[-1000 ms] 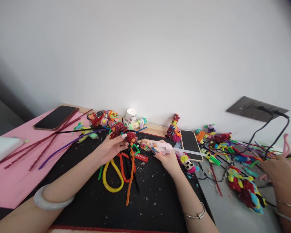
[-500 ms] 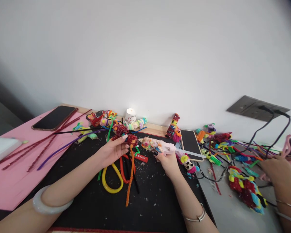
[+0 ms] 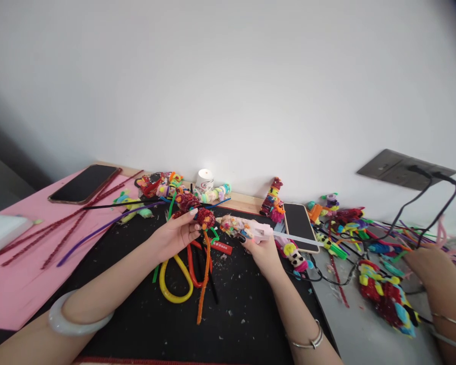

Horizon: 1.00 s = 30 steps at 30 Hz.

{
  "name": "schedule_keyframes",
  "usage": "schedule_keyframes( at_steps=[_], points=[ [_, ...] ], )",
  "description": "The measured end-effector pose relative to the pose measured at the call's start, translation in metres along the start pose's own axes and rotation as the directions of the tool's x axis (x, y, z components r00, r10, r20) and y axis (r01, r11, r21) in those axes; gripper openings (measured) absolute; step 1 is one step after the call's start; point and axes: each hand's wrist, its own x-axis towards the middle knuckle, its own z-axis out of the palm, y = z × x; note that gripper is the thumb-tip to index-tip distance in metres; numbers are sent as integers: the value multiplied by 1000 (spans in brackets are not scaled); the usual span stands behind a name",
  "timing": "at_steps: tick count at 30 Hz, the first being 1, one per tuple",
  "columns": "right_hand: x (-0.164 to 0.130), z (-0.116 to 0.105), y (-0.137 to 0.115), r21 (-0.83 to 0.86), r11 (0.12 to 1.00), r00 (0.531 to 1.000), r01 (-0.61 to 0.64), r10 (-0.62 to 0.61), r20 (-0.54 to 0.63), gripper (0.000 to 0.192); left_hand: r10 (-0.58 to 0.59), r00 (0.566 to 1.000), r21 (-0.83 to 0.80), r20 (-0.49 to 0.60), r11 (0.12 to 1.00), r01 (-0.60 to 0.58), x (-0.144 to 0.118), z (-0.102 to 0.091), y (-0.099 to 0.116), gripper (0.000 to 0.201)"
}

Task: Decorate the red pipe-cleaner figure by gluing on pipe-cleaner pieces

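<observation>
The left hand (image 3: 175, 234) pinches a red glittery pipe-cleaner piece (image 3: 205, 218) above the black mat (image 3: 137, 304), its orange stem hanging down, while the right hand (image 3: 260, 248) grips a pink glue gun (image 3: 247, 230) whose nozzle points just beside it. The piece looks part-built; loose pipe cleaners (image 3: 177, 276) lie unused below, and finished figures (image 3: 272, 202) stand at the wall

Head camera looks forward and down, close over the cluttered desk (image 3: 251, 314).
</observation>
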Motion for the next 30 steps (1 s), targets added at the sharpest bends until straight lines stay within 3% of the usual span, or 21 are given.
schedule_keyframes(
  at_steps=[5, 13, 23, 30],
  points=[
    [2, -3, -1, -52, 998, 1000, 28, -28, 10, 17, -2, 1000, -17, -1, 1000, 2, 1, 0, 1, 26],
    [0, -4, 10, 45, 999, 1000, -17, 16, 23, 21, -7, 1000, 17, 13, 1000, 7, 0, 1, -1, 25],
    [1, -2, -10, 47, 998, 998, -31, 28, 56, 30, -5, 999, 83, 41, 997, 2, -1, 0, -4, 15],
    [2, -2, -7, 16, 999, 999, -42, 41, 36, 29, -3, 1000, 57, 22, 998, 2, 0, -1, -2, 21]
  ],
)
